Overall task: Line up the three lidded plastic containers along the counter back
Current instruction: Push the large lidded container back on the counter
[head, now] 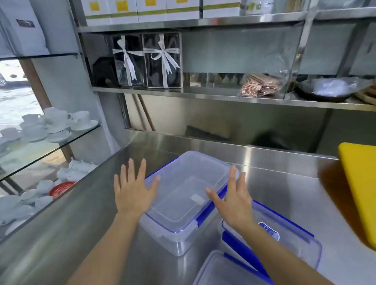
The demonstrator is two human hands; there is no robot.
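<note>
Three clear plastic containers with blue lid clips stand on the steel counter [285, 186]. The largest container [181, 187] sits in the middle, turned at an angle. My left hand [132, 190] hovers flat by its left edge, fingers spread, thumb touching the lid rim. My right hand [233, 199] is spread over its right edge. A second container [298, 239] lies to the right beneath my right forearm, partly hidden. The third container [225, 277] is at the bottom edge, cut off by the frame.
A yellow cutting board [373, 194] lies at the right of the counter. Steel shelves [201, 90] run above the counter's back edge, holding boxes and a pan. A glass shelf with white cups [54, 127] stands on the left.
</note>
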